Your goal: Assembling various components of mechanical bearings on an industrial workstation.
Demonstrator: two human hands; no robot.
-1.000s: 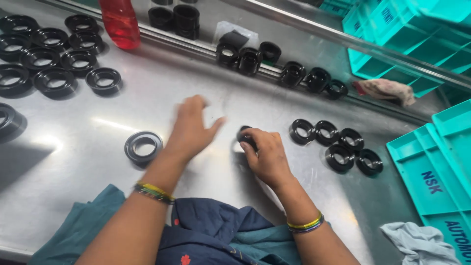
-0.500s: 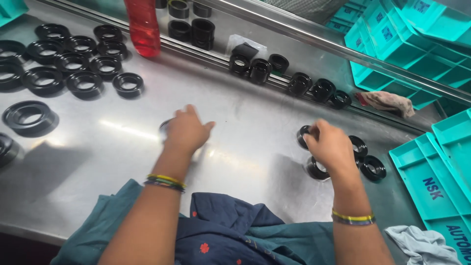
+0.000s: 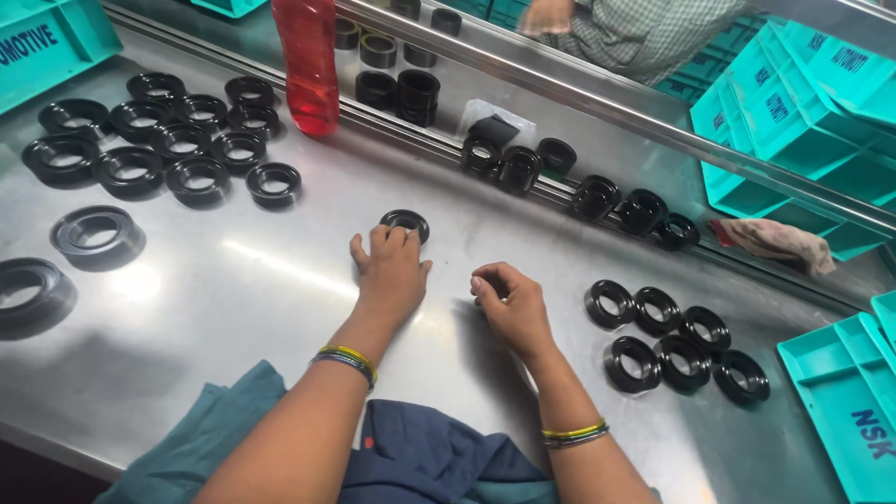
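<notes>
Right hand (image 3: 511, 303) back from right cluster, curled, empty; left hand (image 3: 392, 271) flat, fingertips touching black ring (image 3: 405, 223) (bore up).

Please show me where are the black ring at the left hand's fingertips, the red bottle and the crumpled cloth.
Black ring (image 3: 405, 222), head view: on its top rim, just beyond the fingertips.
Red bottle (image 3: 307, 65), head view: on the middle of its body.
Crumpled cloth (image 3: 773, 242), head view: on its centre fold.
</notes>
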